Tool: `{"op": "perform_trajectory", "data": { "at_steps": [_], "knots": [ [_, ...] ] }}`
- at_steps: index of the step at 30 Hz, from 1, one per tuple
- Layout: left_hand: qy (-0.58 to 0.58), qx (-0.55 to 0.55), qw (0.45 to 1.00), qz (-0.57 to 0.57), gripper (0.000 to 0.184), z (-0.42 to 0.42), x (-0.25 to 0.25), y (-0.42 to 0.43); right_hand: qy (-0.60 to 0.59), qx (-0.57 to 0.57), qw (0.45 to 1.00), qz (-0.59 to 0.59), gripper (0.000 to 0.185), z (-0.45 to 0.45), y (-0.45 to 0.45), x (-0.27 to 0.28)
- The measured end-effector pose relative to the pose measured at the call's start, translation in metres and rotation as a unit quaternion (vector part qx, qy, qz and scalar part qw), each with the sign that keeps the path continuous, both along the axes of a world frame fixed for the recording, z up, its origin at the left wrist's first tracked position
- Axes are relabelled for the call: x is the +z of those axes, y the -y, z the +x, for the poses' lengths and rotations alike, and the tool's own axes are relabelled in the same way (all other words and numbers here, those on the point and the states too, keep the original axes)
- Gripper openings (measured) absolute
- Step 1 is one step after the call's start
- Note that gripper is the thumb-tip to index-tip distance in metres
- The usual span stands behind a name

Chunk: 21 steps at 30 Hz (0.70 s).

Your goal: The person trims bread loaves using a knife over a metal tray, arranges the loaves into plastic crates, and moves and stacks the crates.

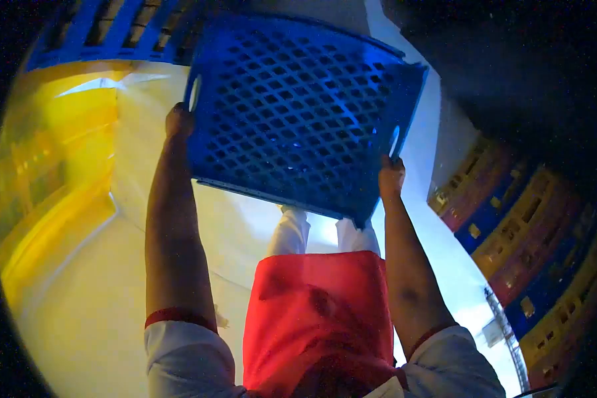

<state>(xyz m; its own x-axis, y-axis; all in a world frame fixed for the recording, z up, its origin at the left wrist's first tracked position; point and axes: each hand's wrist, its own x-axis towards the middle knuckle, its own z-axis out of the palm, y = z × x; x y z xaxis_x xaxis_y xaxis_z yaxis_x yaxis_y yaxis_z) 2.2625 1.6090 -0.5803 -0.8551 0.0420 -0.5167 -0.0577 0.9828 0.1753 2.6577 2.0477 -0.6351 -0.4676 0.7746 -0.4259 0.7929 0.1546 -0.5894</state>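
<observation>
A blue plastic crate (298,113) with a diamond lattice is held up in front of me, slightly tilted. My left hand (180,122) grips its left side, just below the oval handle slot there. On the right side, my right hand (392,178) is closed on the crate's edge below the other slot. Both arms stretch forward. Below the crate hangs a red apron (318,312) over white trousers.
Stacked coloured crates (511,245) in yellow, red and blue line the right side. A yellow structure (53,179) stands at the left. Blue slatted pallets (113,30) are at the upper left. Pale floor (93,305) lies below.
</observation>
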Motion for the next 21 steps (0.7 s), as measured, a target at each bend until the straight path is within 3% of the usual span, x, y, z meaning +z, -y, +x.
{"op": "perform_trajectory", "data": {
  "at_steps": [2,4,6,8,9,10,11,12,14,15,17,19,21],
  "knots": [
    [-0.032,-0.031,0.999,-0.017,0.033,0.005,-0.012,-0.007,-0.024,0.013,1.0,-0.004,0.03,-0.001,0.001,-0.008],
    [-0.066,-0.044,0.996,-0.031,0.034,0.018,-0.025,0.0,-0.003,-0.046,0.999,-0.014,0.031,-0.02,0.012,0.01],
    [-0.069,0.013,0.997,-0.041,0.061,0.036,-0.045,0.007,0.013,-0.024,1.0,0.012,0.029,-0.024,0.009,0.01],
    [-0.11,0.086,0.976,-0.165,0.085,0.071,-0.009,0.002,-0.013,-0.021,0.998,0.05,0.026,-0.022,0.007,-0.008],
    [-0.147,0.131,0.941,-0.276,0.091,0.117,0.033,-0.011,-0.003,-0.153,0.98,-0.128,0.026,-0.031,0.007,0.007],
    [-0.145,0.278,0.936,-0.161,0.102,0.148,0.049,0.002,0.012,-0.101,0.992,-0.071,0.028,-0.042,0.012,0.022],
    [-0.189,0.413,0.887,-0.077,0.116,0.196,-0.008,0.046,0.029,-0.052,0.998,-0.012,0.03,-0.049,0.016,0.032],
    [-0.132,0.534,0.834,0.026,0.114,0.227,-0.005,0.034,0.024,-0.039,0.999,-0.016,0.03,-0.044,0.015,0.024],
    [0.084,0.658,0.689,0.291,0.111,0.26,0.007,-0.026,0.025,-0.082,0.996,-0.029,0.03,-0.031,0.006,-0.008],
    [0.112,0.673,0.635,0.362,0.109,0.265,0.01,-0.053,0.022,-0.067,0.997,-0.026,0.03,-0.034,0.006,-0.007],
    [-0.02,0.668,0.583,0.461,0.097,0.251,-0.009,-0.097,-0.009,-0.086,0.996,-0.018,0.031,-0.034,0.004,0.0],
    [-0.003,0.702,0.627,0.337,0.087,0.246,-0.036,-0.086,0.022,-0.088,0.995,-0.035,0.029,-0.039,0.01,0.015],
    [-0.011,0.664,0.629,0.404,0.083,0.228,-0.02,-0.09,-0.037,-0.175,0.978,-0.108,0.031,-0.05,0.026,0.031]
  ]
}}
